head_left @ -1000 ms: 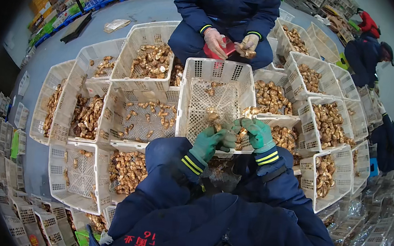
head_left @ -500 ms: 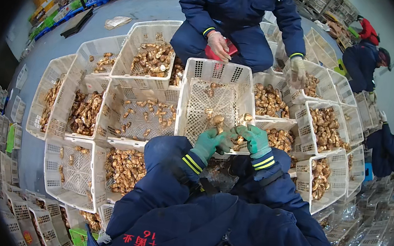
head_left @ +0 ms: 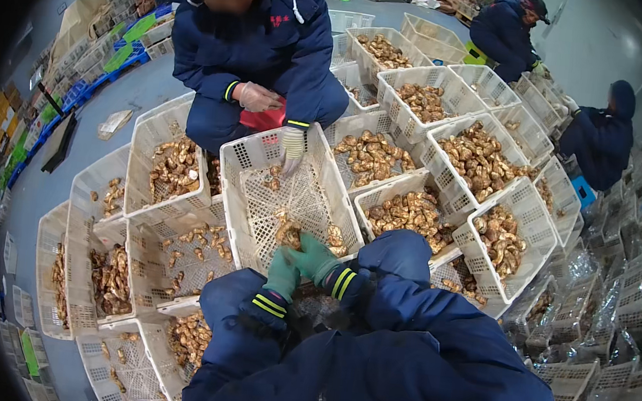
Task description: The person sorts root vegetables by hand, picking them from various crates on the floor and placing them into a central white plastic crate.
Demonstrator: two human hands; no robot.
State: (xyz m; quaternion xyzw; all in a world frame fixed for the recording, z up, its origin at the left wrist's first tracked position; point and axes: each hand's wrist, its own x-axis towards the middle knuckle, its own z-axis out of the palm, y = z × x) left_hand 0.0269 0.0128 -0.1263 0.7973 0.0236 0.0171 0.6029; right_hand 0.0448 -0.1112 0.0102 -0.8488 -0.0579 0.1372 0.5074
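Two green-gloved hands, left hand (head_left: 281, 272) and right hand (head_left: 314, 257), are met at the near rim of a white slatted crate (head_left: 262, 165); each is closed on a mushroom (head_left: 288, 234). At twelve o'clock, a seated co-worker's gloved hand (head_left: 292, 148) is reaching into the same crate. Fuller mushroom crates (head_left: 450, 139) are ringed around it on a grey floor (head_left: 52, 182).

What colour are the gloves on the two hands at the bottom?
Green, seen in the head view: left hand, right hand.
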